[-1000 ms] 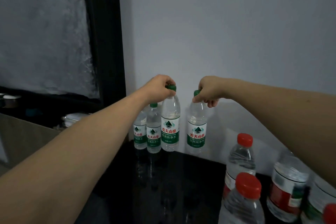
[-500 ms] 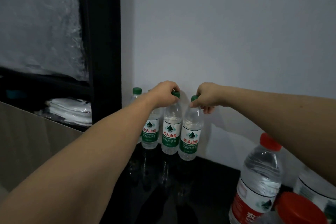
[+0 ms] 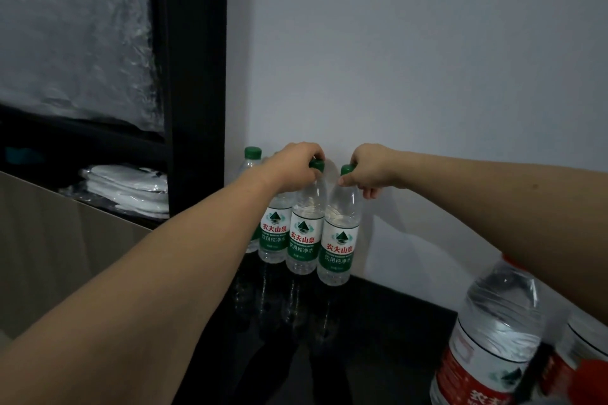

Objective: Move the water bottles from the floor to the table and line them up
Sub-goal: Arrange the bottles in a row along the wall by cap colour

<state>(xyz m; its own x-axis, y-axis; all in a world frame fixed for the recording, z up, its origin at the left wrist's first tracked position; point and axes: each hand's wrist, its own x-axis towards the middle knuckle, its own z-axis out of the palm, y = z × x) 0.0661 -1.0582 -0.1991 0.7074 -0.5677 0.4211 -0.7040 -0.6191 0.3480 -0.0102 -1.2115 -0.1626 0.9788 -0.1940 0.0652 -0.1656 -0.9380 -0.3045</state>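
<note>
Several small green-capped water bottles stand in a row on the glossy black table [image 3: 388, 332] against the white wall. My left hand [image 3: 292, 166] grips the cap of the second bottle from the right [image 3: 304, 237]. The cap of the rightmost bottle [image 3: 339, 240] is pinched by my right hand [image 3: 370, 169]. These two bottles stand upright and touch side by side. Behind my left wrist stands a third bottle [image 3: 274, 233], and a fourth bottle [image 3: 251, 158] shows only its cap and shoulder at the far left.
Larger red-labelled water bottles [image 3: 493, 345] crowd the table's near right corner. A black frame post [image 3: 197, 76] rises left of the row, with folded white items [image 3: 128, 189] on a shelf behind it. The white wall [image 3: 427, 59] backs the table.
The right-hand bottle has moved left against the bottle in my left hand, closing the gap. The view has come closer and shifted; both hands keep their grips on the caps.
</note>
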